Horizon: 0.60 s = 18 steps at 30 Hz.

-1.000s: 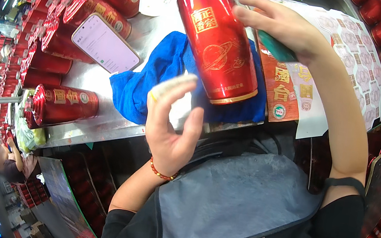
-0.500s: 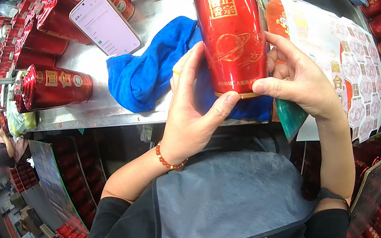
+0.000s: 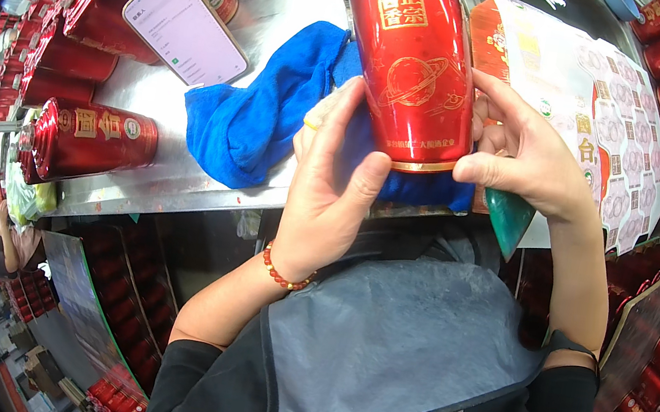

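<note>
A glossy red bottle (image 3: 426, 50) with gold print and a ringed-planet drawing lies tilted in front of me, its base toward me and its top cut off by the upper edge. My left hand (image 3: 329, 155) cups its left side, thumb tip beside the base. On the opposite side, my right hand (image 3: 525, 154) holds it with thumb near the base and index finger higher up. A green pointed flat piece (image 3: 507, 220) juts out below the right hand; whether the fingers grip it is hidden. Under the bottle is a blue cloth (image 3: 253, 122).
A lit phone (image 3: 186, 27) leans by red bottles at the left of the metal table (image 3: 122, 196). One red bottle (image 3: 92, 141) lies near its front edge. Printed label sheets (image 3: 620, 147) cover the right side. Racks of red bottles (image 3: 656, 366) stand below; another person (image 3: 0, 242) is far left.
The bottle has shifted slightly right, with my right hand and the green piece. My left thumb has slid off the base's edge to its left.
</note>
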{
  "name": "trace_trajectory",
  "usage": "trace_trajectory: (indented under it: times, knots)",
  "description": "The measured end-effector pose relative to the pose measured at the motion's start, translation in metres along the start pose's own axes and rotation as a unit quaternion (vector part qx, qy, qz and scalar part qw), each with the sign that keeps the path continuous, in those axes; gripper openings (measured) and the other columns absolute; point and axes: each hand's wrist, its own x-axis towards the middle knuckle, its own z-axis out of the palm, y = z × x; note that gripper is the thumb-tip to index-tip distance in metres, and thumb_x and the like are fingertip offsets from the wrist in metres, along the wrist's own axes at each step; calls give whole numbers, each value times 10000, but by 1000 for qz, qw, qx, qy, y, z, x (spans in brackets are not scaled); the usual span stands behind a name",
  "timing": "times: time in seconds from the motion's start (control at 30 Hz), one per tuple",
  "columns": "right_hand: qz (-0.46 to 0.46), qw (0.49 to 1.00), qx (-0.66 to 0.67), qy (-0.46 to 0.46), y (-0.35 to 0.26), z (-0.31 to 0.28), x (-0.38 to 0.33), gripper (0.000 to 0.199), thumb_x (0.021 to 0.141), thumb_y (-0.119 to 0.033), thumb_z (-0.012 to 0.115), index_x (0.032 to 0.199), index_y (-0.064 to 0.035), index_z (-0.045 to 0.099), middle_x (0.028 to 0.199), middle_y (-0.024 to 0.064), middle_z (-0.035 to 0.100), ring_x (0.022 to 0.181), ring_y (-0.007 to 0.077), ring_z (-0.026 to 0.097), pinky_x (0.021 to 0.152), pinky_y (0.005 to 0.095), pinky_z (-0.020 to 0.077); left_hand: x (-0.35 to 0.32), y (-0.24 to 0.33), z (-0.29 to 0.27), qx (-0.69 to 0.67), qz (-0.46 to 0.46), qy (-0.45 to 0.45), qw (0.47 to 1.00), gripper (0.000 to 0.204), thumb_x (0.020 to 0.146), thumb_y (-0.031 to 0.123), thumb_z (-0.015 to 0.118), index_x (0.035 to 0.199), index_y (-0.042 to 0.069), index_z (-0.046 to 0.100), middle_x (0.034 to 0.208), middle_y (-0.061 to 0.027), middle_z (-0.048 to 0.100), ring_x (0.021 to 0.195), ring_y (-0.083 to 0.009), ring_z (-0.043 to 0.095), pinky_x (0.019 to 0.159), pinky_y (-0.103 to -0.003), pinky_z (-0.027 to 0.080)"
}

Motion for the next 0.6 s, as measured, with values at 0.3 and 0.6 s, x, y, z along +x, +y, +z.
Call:
trace_trajectory:
  times: [0.3,0.6]
  knots:
    - [-13,1000,-13,2,1,3,-1,1026,770,-93,893,1573,62,275,1309,121,605,962,67,616,706,182,497,-2,3,1,40,-18,5,999,753,962,238,734,1581,33,357,1537,-170,429,1391,-288,376,1178,-404,258]
    - [-40,999,32,-15,-6,-21,16,765,928,-344,781,1501,44,454,1087,50,650,953,85,610,806,226,505,-10,11,-12,104,159,51,980,324,911,-5,666,1234,-32,674,1241,-190,690,1147,-324,636,1013,-384,467]
